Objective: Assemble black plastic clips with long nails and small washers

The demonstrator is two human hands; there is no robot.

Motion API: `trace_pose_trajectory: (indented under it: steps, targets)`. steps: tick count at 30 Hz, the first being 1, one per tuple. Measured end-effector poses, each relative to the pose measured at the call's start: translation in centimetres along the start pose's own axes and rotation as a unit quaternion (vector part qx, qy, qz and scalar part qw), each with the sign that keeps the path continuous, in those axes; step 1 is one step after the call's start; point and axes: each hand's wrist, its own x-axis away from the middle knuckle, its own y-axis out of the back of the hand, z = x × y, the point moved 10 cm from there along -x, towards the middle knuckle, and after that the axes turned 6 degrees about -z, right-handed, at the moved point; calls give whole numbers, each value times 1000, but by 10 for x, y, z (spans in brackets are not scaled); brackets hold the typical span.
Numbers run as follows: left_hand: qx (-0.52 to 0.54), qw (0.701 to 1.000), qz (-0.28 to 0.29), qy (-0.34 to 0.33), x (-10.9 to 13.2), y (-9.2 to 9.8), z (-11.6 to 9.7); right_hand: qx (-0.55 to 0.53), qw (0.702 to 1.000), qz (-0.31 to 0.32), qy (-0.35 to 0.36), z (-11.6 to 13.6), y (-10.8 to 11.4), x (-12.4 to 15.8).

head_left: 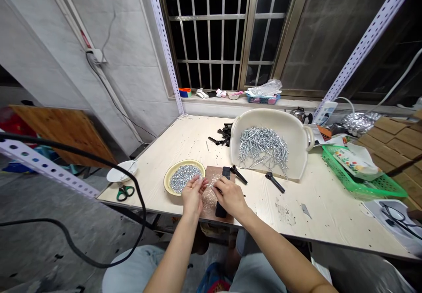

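My left hand is closed at the right edge of a yellow bowl full of small metal pieces. Beside it my right hand pinches one end of a thin metal rod, whose other end meets the fingertips of my left hand. Both hands are over a brown board with black blocks on it. A white basin behind them holds a heap of long metal rods. Black plastic parts lie to the right of the board, and more are piled left of the basin.
Green-handled scissors and a white bowl are at the table's left corner. A green basket stands on the right, near stacked cardboard boxes. A black cable loops across the left front.
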Motion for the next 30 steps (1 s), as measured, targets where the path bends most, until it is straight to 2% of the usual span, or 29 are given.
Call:
trace_pose_trajectory:
  steps: [2, 6, 9, 16, 23, 26, 30]
  targets:
    - [59, 998, 1, 16, 13, -6, 7, 23, 1000, -2, -7, 4, -2, -2]
    - [49, 998, -15, -33, 24, -6, 3, 48, 998, -5, -28, 0, -5, -1]
    - [23, 997, -16, -65, 26, -6, 0, 55, 998, -3, -32, -4, -6, 1]
    - [24, 997, -38, -70, 24, -5, 4, 54, 998, 8, -35, -9, -4, 2]
    - [-1, 993, -41, -108, 27, -4, 3, 60, 997, 16, -37, -10, -9, 3]
    - [14, 994, -39, -103, 27, -4, 4, 66, 997, 13, -39, -11, -8, 3]
    - [42, 998, -24, -46, 25, -7, 11, 60, 998, 9, -26, -10, -5, 4]
